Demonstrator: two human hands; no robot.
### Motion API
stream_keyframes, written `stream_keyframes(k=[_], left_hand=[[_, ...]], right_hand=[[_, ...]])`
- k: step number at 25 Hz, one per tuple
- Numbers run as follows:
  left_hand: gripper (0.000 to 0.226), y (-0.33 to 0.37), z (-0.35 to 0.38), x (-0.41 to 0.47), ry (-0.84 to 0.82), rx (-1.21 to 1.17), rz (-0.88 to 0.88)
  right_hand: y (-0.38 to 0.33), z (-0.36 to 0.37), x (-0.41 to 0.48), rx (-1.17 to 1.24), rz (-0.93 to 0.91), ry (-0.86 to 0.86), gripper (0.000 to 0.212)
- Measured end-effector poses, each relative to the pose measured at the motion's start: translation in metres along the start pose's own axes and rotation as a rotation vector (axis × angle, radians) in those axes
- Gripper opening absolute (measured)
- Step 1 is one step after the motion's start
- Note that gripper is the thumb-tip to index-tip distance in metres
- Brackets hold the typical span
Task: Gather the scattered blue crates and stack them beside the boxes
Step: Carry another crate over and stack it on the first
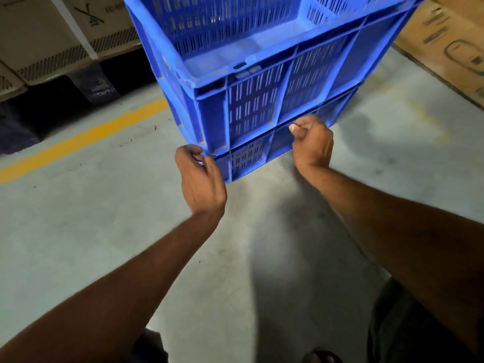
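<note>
Two blue slotted plastic crates are nested one in the other, the upper blue crate (251, 106) sitting in a lower blue crate (248, 158) of which only a low band shows. The upper crate is open-topped with nothing inside. My left hand (200, 176) grips the near left corner where the two crates meet. My right hand (311, 142) is curled round the ledge of the lower crate's rim on the near side. The pair tilts, with its near edge over the grey concrete floor (104, 231).
Cardboard boxes (52, 35) stand on dark pallets at the upper left, behind a yellow floor line (86, 137). Another cardboard box (450, 43) lies at the upper right. My dark trousers and a foot show at the bottom edge.
</note>
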State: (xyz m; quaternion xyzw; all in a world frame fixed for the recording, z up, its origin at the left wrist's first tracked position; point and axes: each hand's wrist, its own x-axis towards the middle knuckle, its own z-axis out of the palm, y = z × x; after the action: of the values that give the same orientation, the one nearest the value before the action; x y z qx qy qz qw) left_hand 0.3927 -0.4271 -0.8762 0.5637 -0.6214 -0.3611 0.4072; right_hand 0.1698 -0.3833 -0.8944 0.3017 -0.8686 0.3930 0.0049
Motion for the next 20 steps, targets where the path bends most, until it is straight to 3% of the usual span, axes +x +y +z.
stream_keyframes(k=[3,6,8,12,17,20], left_hand=[[0.010,0.015,0.014,-0.021,-0.107,-0.003,0.070],[0.024,0.014,0.026,-0.015,-0.269,0.306,0.438],[0.036,0.008,0.036,-0.001,-0.317,0.531,0.548],[0.065,0.000,0.038,0.023,-0.376,0.889,0.704],[0.065,0.012,0.033,0.036,-0.434,0.938,0.682],[0.057,0.012,0.034,0.037,-0.423,0.955,0.680]], right_hand=[[0.009,-0.002,0.009,0.053,0.053,-0.151,0.018],[0.002,0.015,0.008,0.168,0.086,-0.236,0.031],[-0.005,0.022,0.006,0.355,0.246,-0.251,0.038],[-0.018,0.016,0.008,0.763,0.669,-0.394,0.027],[-0.027,0.017,0.017,0.687,0.669,-0.363,0.014],[-0.034,0.024,0.016,0.599,0.649,-0.314,0.024]])
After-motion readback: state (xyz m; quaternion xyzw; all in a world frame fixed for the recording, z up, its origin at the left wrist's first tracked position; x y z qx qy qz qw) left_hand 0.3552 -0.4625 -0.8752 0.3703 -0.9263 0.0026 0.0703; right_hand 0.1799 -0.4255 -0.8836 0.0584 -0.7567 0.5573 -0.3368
